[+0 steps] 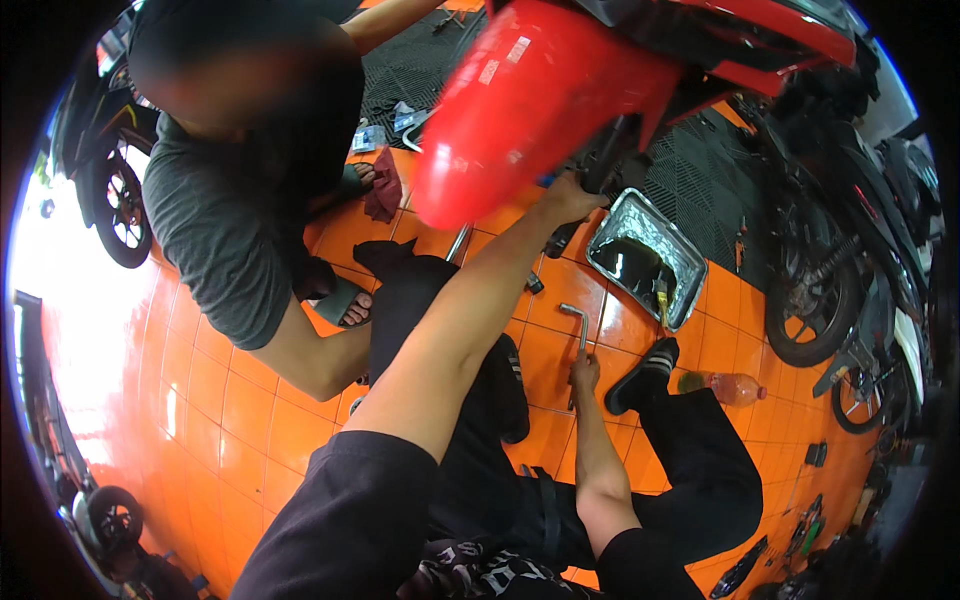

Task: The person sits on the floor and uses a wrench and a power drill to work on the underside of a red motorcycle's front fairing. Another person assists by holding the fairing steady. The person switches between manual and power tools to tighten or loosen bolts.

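Observation:
My left arm reaches up to the front of a red motorcycle, under its glossy red front fender (540,110). There my left hand (574,197) is closed at the lower end of the dark fork leg (612,155); its fingertips are partly hidden. Low over the orange tiles, my right hand (585,371) is wrapped round the shaft of an L-shaped wrench (582,330), whose bent end points up and left. Just beyond that wrench lies a silver metal tray (690,265) holding dark liquid and a brush (662,292) with a yellowish handle.
A co-worker in a grey shirt (215,225) crouches at the left, close to my left arm. A dark red cloth (383,188) is by their foot. A clear bottle (735,388) lies right of my shoe. Other motorcycles (810,290) stand along the right side; tools (805,535) lie lower right.

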The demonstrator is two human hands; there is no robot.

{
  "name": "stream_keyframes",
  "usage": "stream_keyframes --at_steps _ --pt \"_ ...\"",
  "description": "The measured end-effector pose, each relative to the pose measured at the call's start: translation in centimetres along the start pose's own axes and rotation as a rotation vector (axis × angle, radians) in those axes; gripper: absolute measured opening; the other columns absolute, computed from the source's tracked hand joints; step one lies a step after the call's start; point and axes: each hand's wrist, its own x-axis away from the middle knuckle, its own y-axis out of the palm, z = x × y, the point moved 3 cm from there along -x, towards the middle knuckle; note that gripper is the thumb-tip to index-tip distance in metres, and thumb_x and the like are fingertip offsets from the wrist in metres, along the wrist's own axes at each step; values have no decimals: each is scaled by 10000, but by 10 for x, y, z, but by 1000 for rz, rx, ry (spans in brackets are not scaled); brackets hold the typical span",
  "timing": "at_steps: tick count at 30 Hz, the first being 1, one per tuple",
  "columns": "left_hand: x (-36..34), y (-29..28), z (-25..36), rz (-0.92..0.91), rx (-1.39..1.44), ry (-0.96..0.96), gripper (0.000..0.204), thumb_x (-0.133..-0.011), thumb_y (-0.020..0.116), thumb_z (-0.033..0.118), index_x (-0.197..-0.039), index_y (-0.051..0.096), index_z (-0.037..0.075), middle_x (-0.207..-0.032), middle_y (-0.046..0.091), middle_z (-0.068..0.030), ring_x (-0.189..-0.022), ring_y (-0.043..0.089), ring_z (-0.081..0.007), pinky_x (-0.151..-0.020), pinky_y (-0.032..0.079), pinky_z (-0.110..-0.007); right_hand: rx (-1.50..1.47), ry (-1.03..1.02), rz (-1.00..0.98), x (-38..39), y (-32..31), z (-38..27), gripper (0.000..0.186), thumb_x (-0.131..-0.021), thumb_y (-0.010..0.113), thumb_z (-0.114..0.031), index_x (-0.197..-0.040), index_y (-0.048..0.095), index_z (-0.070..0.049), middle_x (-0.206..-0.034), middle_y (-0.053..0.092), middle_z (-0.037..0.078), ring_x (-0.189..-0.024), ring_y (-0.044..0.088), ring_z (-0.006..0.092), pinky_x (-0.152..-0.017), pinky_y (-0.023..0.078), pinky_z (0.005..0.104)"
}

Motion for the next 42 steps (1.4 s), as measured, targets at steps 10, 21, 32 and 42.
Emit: stream_keyframes --at_steps 10,21,32,42 --pt "31 -20 21 48 39 5 151 -749 726 152 -825 661 39 -707 647 -61 -587 625 -157 -556 488 -292 -488 -708 94 22 -37 -198 249 -992 565 -234 -1108 549 -14 -753 506 -5 -624 451 55 -503 342 230" --pt "39 -18 16 125 95 19 150 -770 676 138 -853 628 22 -709 636 -61 -577 601 -136 -523 483 -284 -537 -908 158 71 -96 -378 345 -1021 485 -324 -931 599 -11 -614 434 -32 -530 399 41 -477 301 222" --pt "37 -23 5 143 52 -28 284 -790 651 197 -981 642 -13 -772 657 -126 -730 644 -206 -680 495 -341 -524 -1099 166 31 -75 -468 477 -1031 437 -395 -715 498 -43 -554 447 -2 -476 456 86 -452 325 263" --pt "40 -22 7 211 49 34 417 -769 639 214 -1110 629 -26 -923 681 -264 -930 674 -377 -823 498 -417 -653 -1105 55 22 -75 -486 472 -1030 416 -445 -753 449 -64 -529 374 -7 -404 369 82 -380 283 241"
